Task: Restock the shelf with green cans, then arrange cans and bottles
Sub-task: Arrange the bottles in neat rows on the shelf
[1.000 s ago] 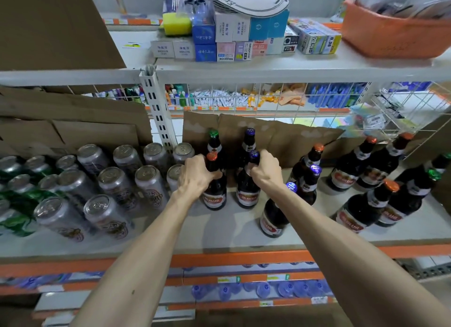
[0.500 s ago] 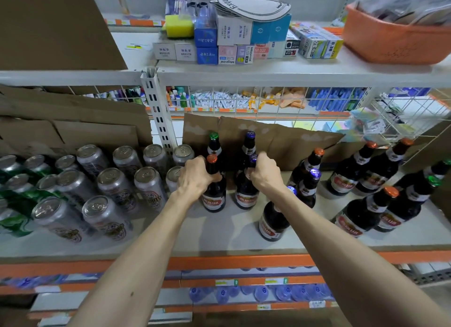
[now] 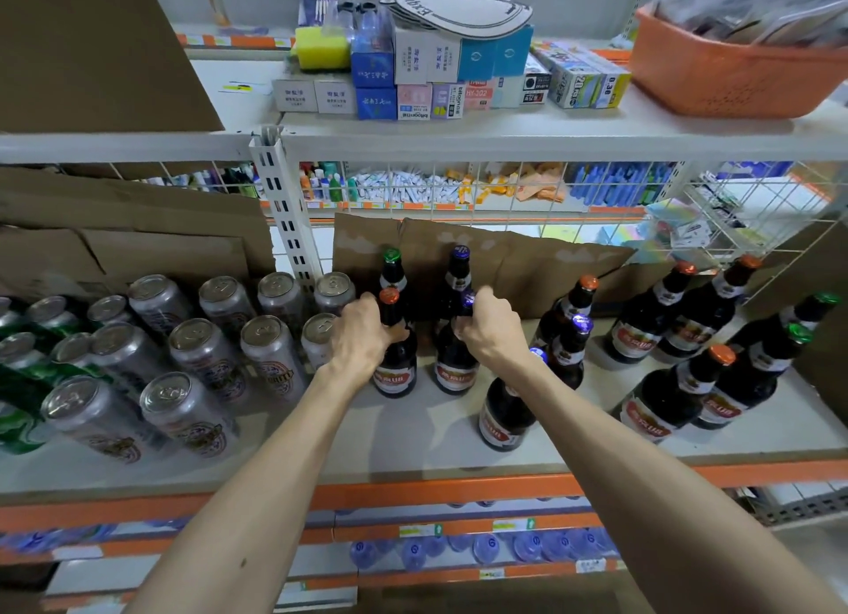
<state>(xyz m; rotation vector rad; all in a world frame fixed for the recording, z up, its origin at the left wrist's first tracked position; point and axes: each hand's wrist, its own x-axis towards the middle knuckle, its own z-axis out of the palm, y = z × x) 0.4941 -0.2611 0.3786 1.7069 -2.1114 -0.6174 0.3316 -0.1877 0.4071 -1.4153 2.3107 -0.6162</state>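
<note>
On the middle shelf my left hand grips the neck of a dark bottle with an orange cap. My right hand holds the neck of the dark bottle with a blue cap beside it. Two more bottles, one with a green cap and one with a blue cap, stand right behind these. Silver cans fill the shelf to the left, and green cans sit at the far left edge. Another blue-capped bottle stands under my right forearm.
Several dark bottles stand scattered on the right part of the shelf. Cardboard sheets line the back. A white upright post divides the cans from the bottles. The shelf above carries small boxes and an orange basket.
Both hands have stayed on the two front bottles' necks, which shifted slightly back toward the rear pair. The view has barely moved.
</note>
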